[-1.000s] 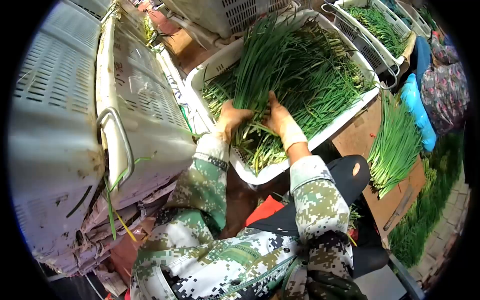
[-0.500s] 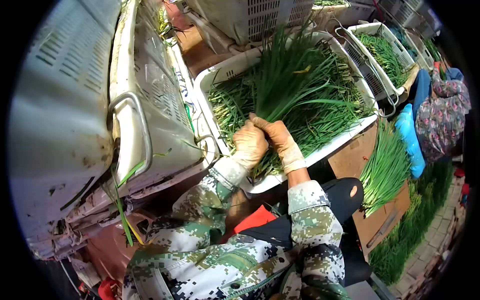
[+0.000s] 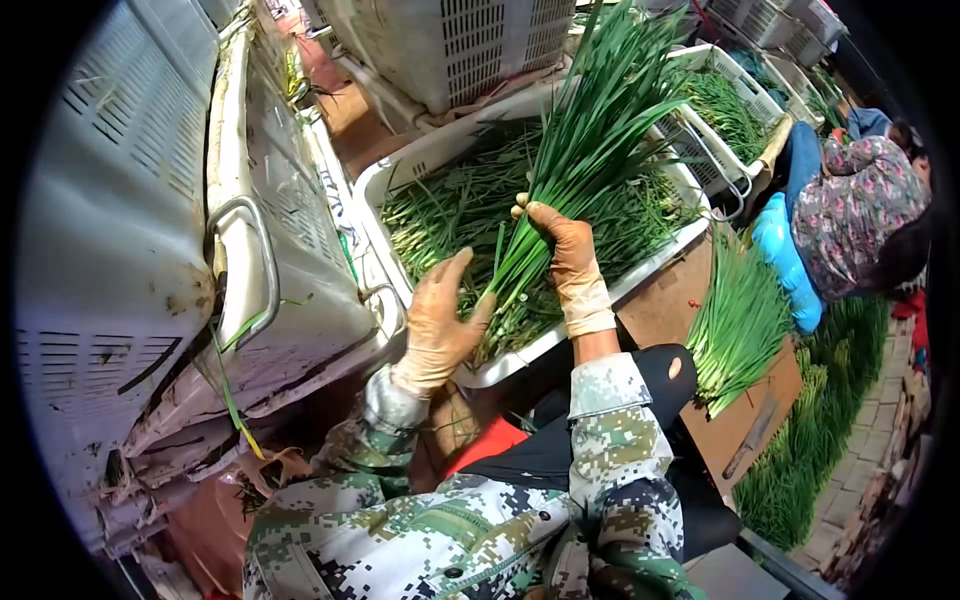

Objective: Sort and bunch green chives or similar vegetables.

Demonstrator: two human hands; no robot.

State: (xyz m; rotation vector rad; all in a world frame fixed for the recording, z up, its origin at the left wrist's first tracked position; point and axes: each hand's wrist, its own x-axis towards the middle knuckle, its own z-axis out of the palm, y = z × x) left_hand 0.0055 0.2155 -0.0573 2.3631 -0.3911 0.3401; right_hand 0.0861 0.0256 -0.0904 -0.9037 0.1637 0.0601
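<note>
My right hand (image 3: 575,262), in a thin glove, is closed round a bunch of long green stalks (image 3: 600,130), held slanting over the white crate (image 3: 668,258). Beside the pale lower ends of the bunch, my left hand (image 3: 440,318) is open, gloved too, with thumb and fingers spread near the crate's front left corner. Loose green stalks (image 3: 440,215) lie in the crate beneath the bunch.
Large stacked crates (image 3: 120,220) stand at the left. A pile of stalks (image 3: 740,320) lies on a brown board (image 3: 790,385) at the right, with a knife (image 3: 750,440) on it. A co-worker (image 3: 865,210) in a flowered top sits beyond.
My left hand has come away from the bunch, moved down and left, and opened. My right hand now holds the bunch more upright and in clear view. The whole view has shifted slightly.
</note>
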